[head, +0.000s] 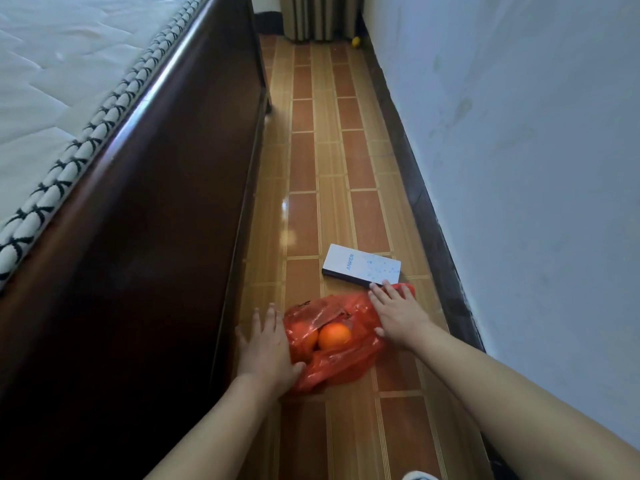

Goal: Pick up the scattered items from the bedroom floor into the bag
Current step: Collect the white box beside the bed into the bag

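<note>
Crinkled red plastic bag on tiled floor, oranges half-veiled inside. Left hand spread at 9 o'clock; right hand flat, fingers straight, nearing Anker box at 12.

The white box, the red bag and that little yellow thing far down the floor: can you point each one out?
Box [362, 266]: head view, middle of its white top face.
Bag [346, 362]: head view, red plastic below the orange.
Yellow thing [355, 41]: head view, its middle, by the wall; too small to identify.

2nd orange half hidden by bag; far yellow thing too small to ID
</note>
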Demonstrator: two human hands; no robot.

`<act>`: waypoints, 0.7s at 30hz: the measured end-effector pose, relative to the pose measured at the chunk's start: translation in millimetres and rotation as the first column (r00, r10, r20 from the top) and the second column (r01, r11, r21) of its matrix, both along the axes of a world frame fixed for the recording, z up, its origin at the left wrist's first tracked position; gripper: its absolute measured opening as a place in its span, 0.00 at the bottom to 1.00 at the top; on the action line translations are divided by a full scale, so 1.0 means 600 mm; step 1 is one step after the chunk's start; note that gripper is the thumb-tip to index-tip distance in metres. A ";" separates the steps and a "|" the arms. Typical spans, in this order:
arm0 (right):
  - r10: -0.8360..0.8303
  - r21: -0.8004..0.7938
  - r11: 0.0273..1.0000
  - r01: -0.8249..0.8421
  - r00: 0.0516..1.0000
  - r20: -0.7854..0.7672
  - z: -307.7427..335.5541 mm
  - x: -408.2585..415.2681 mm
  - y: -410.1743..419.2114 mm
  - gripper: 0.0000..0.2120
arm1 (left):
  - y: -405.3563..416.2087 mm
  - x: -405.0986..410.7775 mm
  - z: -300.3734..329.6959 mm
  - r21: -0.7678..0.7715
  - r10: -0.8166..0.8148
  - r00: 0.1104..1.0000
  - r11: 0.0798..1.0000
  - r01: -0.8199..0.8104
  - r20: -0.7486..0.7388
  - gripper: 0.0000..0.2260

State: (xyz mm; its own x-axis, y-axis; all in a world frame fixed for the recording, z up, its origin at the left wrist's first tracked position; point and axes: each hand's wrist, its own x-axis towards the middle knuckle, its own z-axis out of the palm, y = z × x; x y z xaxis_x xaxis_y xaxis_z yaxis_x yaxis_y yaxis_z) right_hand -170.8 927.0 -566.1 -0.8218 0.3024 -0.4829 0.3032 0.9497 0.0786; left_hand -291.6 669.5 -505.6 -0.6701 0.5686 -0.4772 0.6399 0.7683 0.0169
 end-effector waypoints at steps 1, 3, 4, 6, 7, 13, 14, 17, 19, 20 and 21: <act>-0.022 -0.042 0.999 0.020 0.999 -0.041 0.005 0.003 -0.004 0.39 | -0.001 0.001 -0.004 0.025 0.020 1.000 1.000 -0.020 0.002 0.51; -0.045 -0.101 0.995 0.022 0.969 -0.241 0.015 0.009 -0.025 0.34 | 0.000 0.009 -0.008 0.121 -0.026 0.999 0.992 0.030 -0.034 0.45; -0.050 -0.116 0.993 0.008 0.930 -0.363 0.019 0.013 -0.041 0.32 | 0.002 0.014 -0.011 0.179 -0.084 0.995 0.979 0.093 -0.060 0.41; -0.024 -0.149 0.986 -0.072 0.828 -0.561 0.023 0.023 -0.081 0.27 | 0.008 0.023 -0.015 0.254 -0.215 0.972 0.939 0.232 -0.094 0.35; 0.007 -0.162 0.978 -0.133 0.793 -0.609 0.021 0.028 -0.101 0.25 | 0.012 0.025 -0.017 0.259 -0.273 0.957 0.921 0.290 -0.100 0.33; -0.026 -0.254 0.963 -0.090 0.907 -0.421 -0.022 0.074 -0.171 0.35 | 0.031 0.004 -0.034 0.080 -0.404 0.914 0.911 0.406 -0.031 0.31; -0.047 -0.276 0.959 -0.064 0.925 -0.377 -0.020 0.086 -0.177 0.36 | 0.037 -0.005 -0.034 0.065 -0.403 0.914 0.912 0.405 -0.033 0.32; -0.118 -0.362 0.932 0.017 0.958 -0.261 -0.006 0.123 -0.192 0.36 | 0.059 -0.026 -0.029 0.054 -0.395 0.918 0.916 0.397 -0.042 0.34; -0.144 -0.364 0.930 0.046 0.958 -0.246 -0.002 0.146 -0.199 0.35 | 0.069 -0.023 -0.030 0.067 -0.388 0.921 0.919 0.389 -0.027 0.37; -0.145 -0.353 0.934 0.053 0.960 -0.240 -0.003 0.154 -0.202 0.35 | 0.070 -0.017 -0.033 0.081 -0.380 0.925 0.921 0.380 -0.016 0.38; -0.146 -0.344 0.937 0.060 0.962 -0.231 -0.004 0.160 -0.205 0.34 | 0.069 -0.009 -0.037 0.095 -0.369 0.929 0.925 0.368 -0.002 0.40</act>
